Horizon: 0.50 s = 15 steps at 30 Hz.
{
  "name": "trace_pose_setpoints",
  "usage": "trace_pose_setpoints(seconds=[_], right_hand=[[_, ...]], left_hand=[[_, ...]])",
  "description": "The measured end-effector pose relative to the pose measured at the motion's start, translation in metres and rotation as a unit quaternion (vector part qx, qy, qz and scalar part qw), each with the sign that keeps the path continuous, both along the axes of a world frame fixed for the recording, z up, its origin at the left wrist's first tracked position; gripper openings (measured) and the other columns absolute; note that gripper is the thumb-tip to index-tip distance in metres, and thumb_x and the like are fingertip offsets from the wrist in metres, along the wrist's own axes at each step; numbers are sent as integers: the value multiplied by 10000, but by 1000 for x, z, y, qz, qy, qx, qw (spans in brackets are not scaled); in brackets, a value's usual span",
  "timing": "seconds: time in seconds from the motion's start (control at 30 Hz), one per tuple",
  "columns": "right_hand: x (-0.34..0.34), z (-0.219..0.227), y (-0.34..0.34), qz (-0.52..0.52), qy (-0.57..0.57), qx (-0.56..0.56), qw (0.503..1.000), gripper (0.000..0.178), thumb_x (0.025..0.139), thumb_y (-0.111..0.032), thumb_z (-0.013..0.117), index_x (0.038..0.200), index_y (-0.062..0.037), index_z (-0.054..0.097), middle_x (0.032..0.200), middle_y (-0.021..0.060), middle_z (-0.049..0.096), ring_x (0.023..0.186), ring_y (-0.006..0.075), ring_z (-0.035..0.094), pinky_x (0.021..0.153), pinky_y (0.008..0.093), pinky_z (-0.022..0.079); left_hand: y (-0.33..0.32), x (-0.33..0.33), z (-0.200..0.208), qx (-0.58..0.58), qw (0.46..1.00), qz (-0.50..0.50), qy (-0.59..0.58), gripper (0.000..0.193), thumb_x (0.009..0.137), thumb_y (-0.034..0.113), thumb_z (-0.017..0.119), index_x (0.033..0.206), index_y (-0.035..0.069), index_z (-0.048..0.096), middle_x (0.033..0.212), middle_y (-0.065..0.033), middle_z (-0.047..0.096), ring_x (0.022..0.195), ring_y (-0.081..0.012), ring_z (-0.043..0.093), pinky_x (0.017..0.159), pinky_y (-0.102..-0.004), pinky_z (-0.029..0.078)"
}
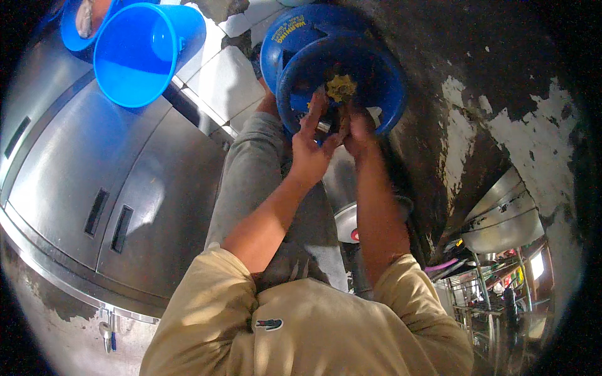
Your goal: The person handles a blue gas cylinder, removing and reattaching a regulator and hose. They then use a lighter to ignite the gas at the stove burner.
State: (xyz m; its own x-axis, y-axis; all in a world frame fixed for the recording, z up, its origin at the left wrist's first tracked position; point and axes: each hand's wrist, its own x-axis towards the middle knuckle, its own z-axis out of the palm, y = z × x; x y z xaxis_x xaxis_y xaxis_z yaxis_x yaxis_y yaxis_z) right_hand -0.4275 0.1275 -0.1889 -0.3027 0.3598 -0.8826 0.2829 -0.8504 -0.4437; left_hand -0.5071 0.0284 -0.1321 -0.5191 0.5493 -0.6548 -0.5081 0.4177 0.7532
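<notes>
A blue gas cylinder point(295, 47) lies at the top middle, its round collar facing me. Inside the collar is a yellow, star-shaped valve handwheel point(342, 88). Just below the handwheel, both my hands reach into the collar. My left hand point(310, 150) is closed about a small shiny metal fitting point(324, 126), with its fingertips up beside the handwheel. Close against it, my right hand point(359, 131) is bent in from the other side, mostly in shadow. What its fingers grip is hidden.
A blue bucket point(135, 56) stands at the upper left, near another blue container point(76, 37). Steel cabinet doors point(144, 188) line the left. On the right are a peeling dark wall point(458, 125), a large metal pot point(505, 216) and a cluttered rack point(489, 301).
</notes>
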Motion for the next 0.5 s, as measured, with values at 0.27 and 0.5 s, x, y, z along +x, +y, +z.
trace_pose_setpoints(seconds=[0.27, 0.5], right_hand=[[-21, 41, -35, 82, -172, 303, 934, 332, 951, -285, 564, 1097, 2, 643, 1025, 129, 675, 953, 213, 635, 848, 301, 479], [-30, 33, -30, 36, -137, 292, 946, 269, 955, -261, 577, 1016, -13, 660, 906, 59, 668, 800, 125, 585, 696, 278, 449]], left_hand=[[-6, -18, -43, 75, 996, -16, 41, 486, 956, 144, 543, 1397, -10, 408, 1341, -156, 508, 1233, -238, 486, 1053, -364, 358], [1, -9, -45, 190, 972, 111, -87, 418, 1032, 281, 394, 1310, -6, 520, 1274, -102, 563, 1167, -212, 531, 1023, -343, 383]])
